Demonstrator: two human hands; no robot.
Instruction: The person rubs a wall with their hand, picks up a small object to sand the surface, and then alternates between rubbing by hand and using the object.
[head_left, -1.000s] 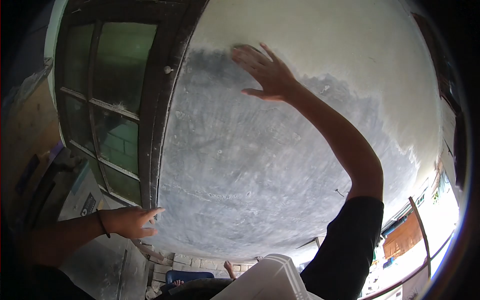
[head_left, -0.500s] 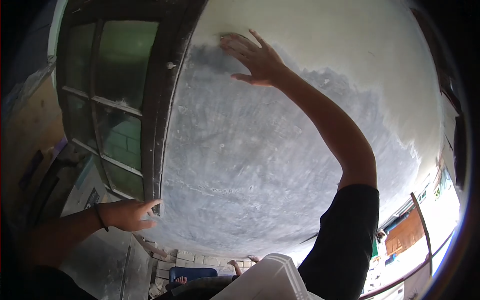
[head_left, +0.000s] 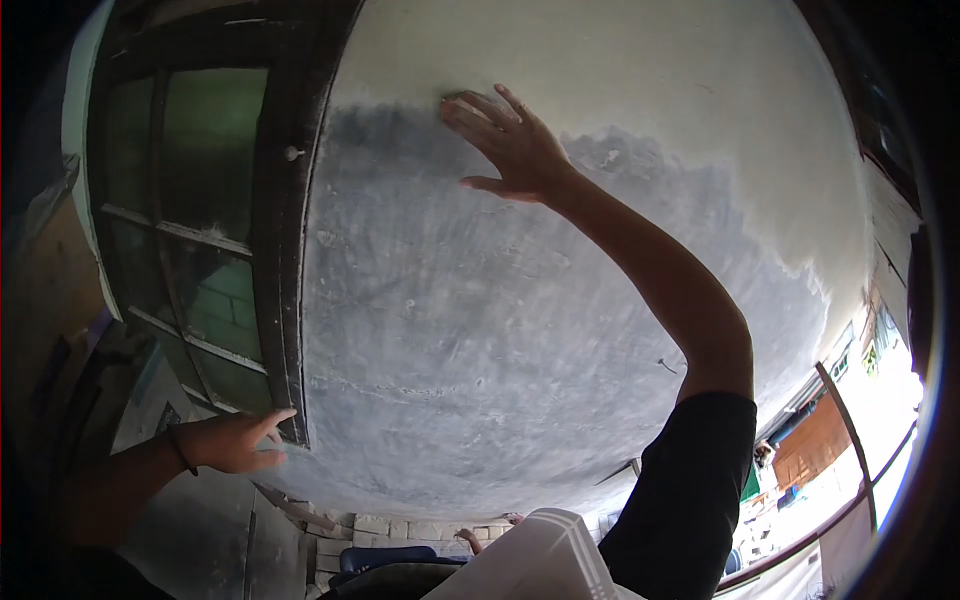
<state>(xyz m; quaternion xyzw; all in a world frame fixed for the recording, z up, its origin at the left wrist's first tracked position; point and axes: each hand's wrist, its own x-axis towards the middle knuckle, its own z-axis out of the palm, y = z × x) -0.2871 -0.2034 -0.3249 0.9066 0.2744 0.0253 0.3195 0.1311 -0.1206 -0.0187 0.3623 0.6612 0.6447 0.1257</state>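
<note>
My right hand [head_left: 510, 145] is raised and lies flat against the wall [head_left: 430, 280], fingers stretched out and thumb spread. It sits at the border between the grey lower surface and the pale upper paint. The fingertips look dusty, and whether anything thin is under them I cannot make out. Low on the left, my left hand [head_left: 238, 442] has a dark band at the wrist. Its index finger and thumb are apart by the bottom corner of the dark wooden window frame [head_left: 283, 250], and nothing shows in it.
Green-tinted glass panes [head_left: 210, 150] fill the window at left. Below it stands a grey panel [head_left: 200, 530]. At the bottom are a blue chair [head_left: 388, 555], pale bricks [head_left: 385, 527] and part of another person's hand [head_left: 467, 537]. A bright outdoor area [head_left: 800, 490] opens at right.
My right hand has slid rightward along the wall, farther from the window frame. The camera view has shifted, so the window sits more to the left. My left hand stays by the frame's corner.
</note>
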